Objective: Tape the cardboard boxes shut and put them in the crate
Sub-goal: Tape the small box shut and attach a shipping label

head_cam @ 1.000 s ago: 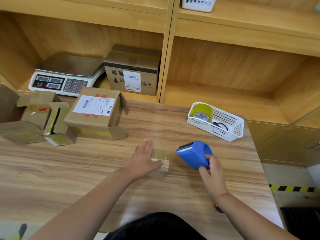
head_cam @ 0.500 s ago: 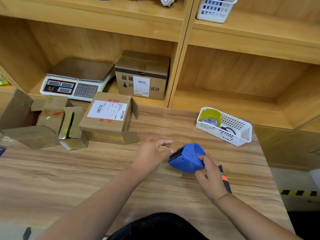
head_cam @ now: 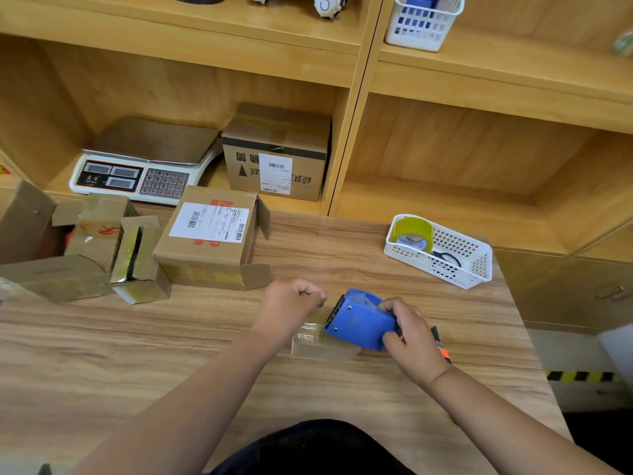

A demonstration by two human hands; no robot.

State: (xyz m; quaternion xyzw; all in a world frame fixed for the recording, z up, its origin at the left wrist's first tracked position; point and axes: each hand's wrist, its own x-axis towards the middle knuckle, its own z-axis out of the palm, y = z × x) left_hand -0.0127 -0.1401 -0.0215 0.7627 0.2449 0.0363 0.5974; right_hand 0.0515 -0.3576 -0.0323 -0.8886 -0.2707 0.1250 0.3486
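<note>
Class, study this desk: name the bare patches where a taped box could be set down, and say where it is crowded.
Bare: the table front-left, between the open boxes and the near edge; also the strip between the labelled box and white basket. Crowded: the back-left corner, and centre around the tape dispenser.

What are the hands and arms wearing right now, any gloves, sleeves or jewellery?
Nothing shows on either. The left hand and right hand are ungloved, with no ring, watch or band in view. The left forearm and right forearm are sleeveless to the frame's edge. A black garment shows below.
</note>
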